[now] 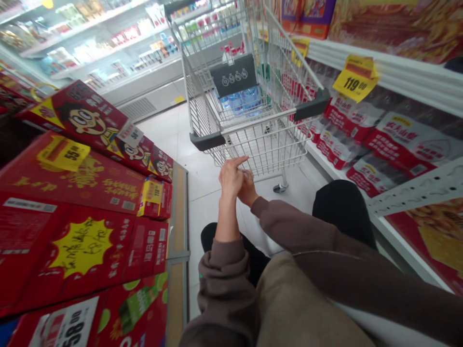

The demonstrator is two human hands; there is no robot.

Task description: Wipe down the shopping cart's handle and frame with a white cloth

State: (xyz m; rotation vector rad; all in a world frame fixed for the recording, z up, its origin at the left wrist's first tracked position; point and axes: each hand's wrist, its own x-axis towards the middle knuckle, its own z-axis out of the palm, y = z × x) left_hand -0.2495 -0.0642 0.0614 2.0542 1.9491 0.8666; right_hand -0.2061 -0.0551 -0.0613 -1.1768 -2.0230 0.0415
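Observation:
My two hands meet in front of me, just short of the near end of a metal shopping cart [256, 126]. My left hand [230, 177] lies over the other one, its index finger stretched out to the right, and no object shows in it. Tucked partly behind it, my right hand [249, 189] has curled fingers; whatever they close on is hidden. Neither hand clearly grips the cart. The cart has grey plastic corner pieces and a dark sign panel [233, 76]. Packs of blue-tinted bottles [240, 100] show through its wire mesh; I cannot tell whether they are inside it.
Stacked red boxes [108, 193] with yellow price signs line the left side, along a wooden edge [177, 212]. To the right, a white shelf [398, 62] stands above wrapped red-labelled bottle packs [405, 137]. A lit refrigerated display [108, 43] spans the back. Pale floor tiles [202, 178] run between.

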